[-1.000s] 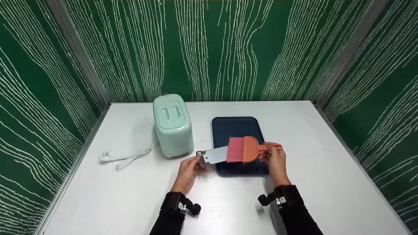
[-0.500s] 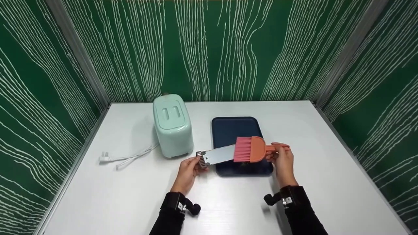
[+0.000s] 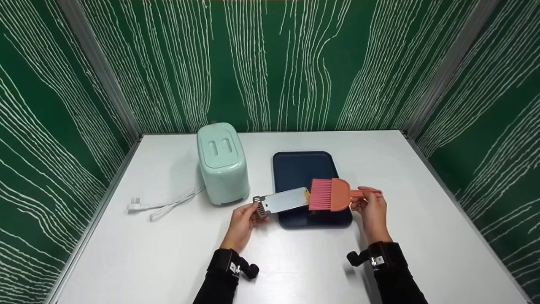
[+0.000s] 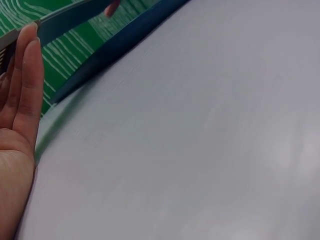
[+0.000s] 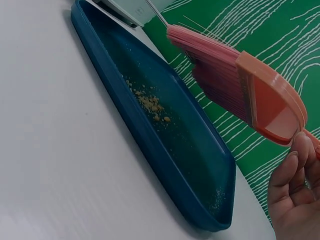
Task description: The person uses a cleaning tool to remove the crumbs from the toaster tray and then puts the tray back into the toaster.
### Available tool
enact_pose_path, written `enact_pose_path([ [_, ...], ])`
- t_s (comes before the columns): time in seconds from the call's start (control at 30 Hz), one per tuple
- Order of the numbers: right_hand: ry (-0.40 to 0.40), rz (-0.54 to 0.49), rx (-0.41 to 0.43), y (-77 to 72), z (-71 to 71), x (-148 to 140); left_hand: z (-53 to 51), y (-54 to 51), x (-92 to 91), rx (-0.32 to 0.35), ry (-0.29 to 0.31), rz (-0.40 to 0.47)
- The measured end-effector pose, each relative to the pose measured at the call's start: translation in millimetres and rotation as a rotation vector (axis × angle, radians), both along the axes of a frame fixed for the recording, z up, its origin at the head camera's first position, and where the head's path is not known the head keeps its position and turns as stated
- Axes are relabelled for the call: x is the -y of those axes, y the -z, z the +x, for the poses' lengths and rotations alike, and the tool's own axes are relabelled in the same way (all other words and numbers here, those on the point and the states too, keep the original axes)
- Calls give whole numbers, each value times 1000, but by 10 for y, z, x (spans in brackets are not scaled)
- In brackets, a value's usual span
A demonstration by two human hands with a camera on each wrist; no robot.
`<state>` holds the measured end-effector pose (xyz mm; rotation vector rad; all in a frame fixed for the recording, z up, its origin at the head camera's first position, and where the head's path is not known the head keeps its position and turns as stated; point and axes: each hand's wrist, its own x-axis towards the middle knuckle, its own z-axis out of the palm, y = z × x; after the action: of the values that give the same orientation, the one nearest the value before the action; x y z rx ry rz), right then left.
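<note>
While green walls (image 3: 278,63) streaked with white lines enclose three sides, a white table (image 3: 295,270) fills the space between them. A pale green toaster (image 3: 223,164) stands upright toward the left, and a dark blue tray (image 3: 295,164) lies flat to its right, longer from front to back than across.

Both forearms, in black sleeves, reach forward from the near edge, with the hands level with the tray's nearer half. The left hand (image 3: 241,226), left of the tray, angles forward and right, its thumb and fingers clamped on the grey slotted end of a metal plate. The right hand (image 3: 373,215), beyond the tray's right edge, angles forward and slightly left, its fingers pinching the handle of an orange brush (image 3: 337,194).

The brush's long axis runs left to right above the tray, pink bristles pointing left, handle right. The metal plate (image 3: 287,199) is held above the tray too; its long axis slants so that its free end points right and slightly away, toward the bristles. Whether they touch is unclear.

A white cord (image 3: 177,200) with a plug (image 3: 135,205) lies left of the toaster. Yellowish crumbs (image 5: 150,105) lie scattered inside the tray.
</note>
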<state>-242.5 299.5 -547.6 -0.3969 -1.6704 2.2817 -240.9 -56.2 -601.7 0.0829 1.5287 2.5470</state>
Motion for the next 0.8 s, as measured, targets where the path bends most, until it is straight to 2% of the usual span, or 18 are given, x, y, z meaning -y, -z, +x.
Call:
enact_pose_path([
  [0.23, 35, -65, 24, 19, 16, -143, 17, -24, -12, 6, -6, -5],
  [0.6, 91, -55, 50, 24, 9, -252, 2, 2, -6, 1, -6, -15],
  [0.8, 108, -77, 20, -24, 5, -210, 0, -1, -13, -1, -11, 3],
])
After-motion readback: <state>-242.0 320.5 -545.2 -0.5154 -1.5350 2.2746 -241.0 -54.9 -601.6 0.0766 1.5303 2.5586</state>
